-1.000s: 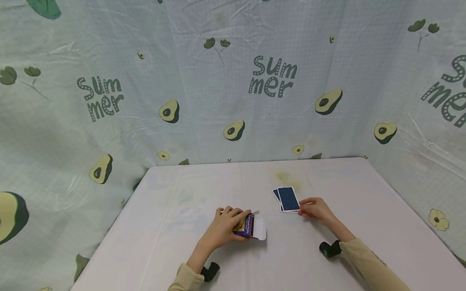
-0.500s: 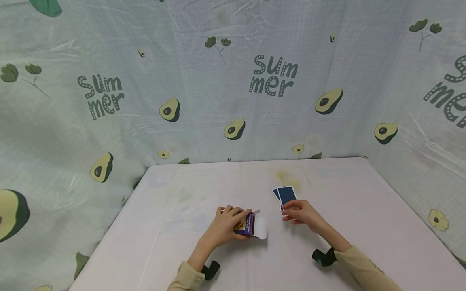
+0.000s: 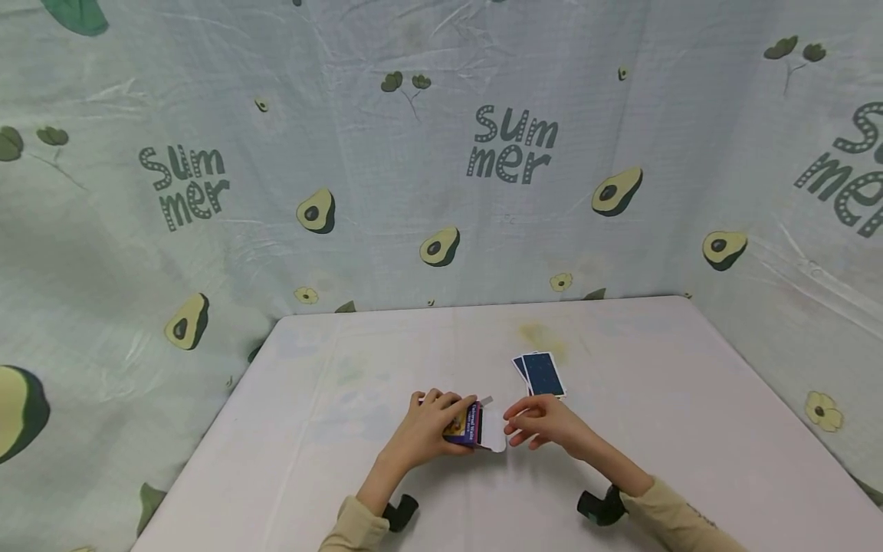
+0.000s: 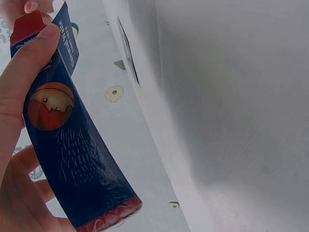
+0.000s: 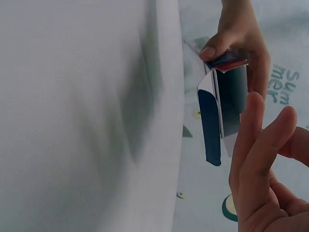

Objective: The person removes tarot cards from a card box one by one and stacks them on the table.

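My left hand (image 3: 425, 431) grips a purple-blue card box (image 3: 461, 426) above the middle of the table, thumb on one side and fingers over the other. Along the narrow side seen from the left wrist, the box (image 4: 79, 145) shows a round face picture and red ends. Its white-lined flap (image 3: 494, 431) hangs open toward the right; the right wrist view looks into the box's mouth (image 5: 232, 99). My right hand (image 3: 549, 424) hovers just beside the flap, fingers loosely bent and holding nothing. Behind it lie dark blue-backed cards (image 3: 543, 372), slightly fanned, their near edge partly covered by the hand.
The white-covered table (image 3: 372, 353) has a faint yellow stain near the cards. A patterned curtain (image 3: 372, 153) with avocados and lettering encloses its back and sides. Black wrist cameras (image 3: 602, 506) sit on both forearms.
My right hand has left the right edge of the cards and moved left and nearer, to the box's flap. The cards stay in place; my left hand still holds the box.
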Tool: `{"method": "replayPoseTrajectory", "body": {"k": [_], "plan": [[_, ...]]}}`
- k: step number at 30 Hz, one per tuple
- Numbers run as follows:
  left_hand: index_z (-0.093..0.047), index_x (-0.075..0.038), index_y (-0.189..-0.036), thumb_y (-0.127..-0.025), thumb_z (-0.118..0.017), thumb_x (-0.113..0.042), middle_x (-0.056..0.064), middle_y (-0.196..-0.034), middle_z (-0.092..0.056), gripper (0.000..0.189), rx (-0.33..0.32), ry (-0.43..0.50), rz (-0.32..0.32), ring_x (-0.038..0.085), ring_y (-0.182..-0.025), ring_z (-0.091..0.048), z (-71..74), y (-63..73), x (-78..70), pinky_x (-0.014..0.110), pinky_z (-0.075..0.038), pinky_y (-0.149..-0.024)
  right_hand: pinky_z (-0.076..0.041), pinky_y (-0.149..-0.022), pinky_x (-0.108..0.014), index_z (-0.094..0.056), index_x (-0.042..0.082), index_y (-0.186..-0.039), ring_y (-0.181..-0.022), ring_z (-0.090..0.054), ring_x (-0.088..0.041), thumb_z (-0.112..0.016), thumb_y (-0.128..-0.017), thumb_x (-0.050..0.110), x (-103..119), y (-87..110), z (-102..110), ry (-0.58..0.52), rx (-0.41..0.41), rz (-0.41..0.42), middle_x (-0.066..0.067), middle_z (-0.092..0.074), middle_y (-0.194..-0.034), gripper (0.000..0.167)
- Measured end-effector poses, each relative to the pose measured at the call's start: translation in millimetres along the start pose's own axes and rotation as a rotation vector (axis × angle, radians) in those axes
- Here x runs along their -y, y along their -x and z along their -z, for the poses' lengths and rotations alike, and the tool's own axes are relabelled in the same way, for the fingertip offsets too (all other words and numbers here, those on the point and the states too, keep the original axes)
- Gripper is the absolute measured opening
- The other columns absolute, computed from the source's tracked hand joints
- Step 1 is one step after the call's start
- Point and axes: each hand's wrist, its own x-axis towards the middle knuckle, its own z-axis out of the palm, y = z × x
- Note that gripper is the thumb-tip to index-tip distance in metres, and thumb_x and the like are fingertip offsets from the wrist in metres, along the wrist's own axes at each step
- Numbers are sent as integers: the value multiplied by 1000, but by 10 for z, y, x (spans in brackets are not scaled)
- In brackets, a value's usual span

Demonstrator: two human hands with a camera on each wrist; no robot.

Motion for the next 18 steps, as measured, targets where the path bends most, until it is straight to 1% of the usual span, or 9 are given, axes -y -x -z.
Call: {"method": "replayPoseTrajectory", "body": {"k": [4,9,18], "plan": [[-47,-24,-128,-66,-71,-51,-3,-111,-57,72,-5,-6,-5,15,-95,-47,-2,-15,-7,43,-33,-85,-51,-57,-27,-56,-9,-106,-74,-68,-18,-58,-85,25,12,4,-50,-17,31,19,-13,-69,-89,40],[-47,-25,-127,-66,-71,-51,-3,-111,-57,71,-20,0,-10,14,-95,-47,24,-22,-24,42,-34,-85,-51,-56,-27,-57,-10,-104,-73,-68,-17,-59,-85,24,44,-3,-100,-1,40,35,-14,-69,-88,39],[-46,-24,-128,-66,-71,-51,-4,-112,-57,72,-20,11,-13,14,-95,-46,45,2,-36,42,-34,-86,-52,-57,-27,-60,-7,-102,-72,-67,-16,-58,-85,24,65,-49,-174,15,42,3,-13,-69,-87,36]]}}
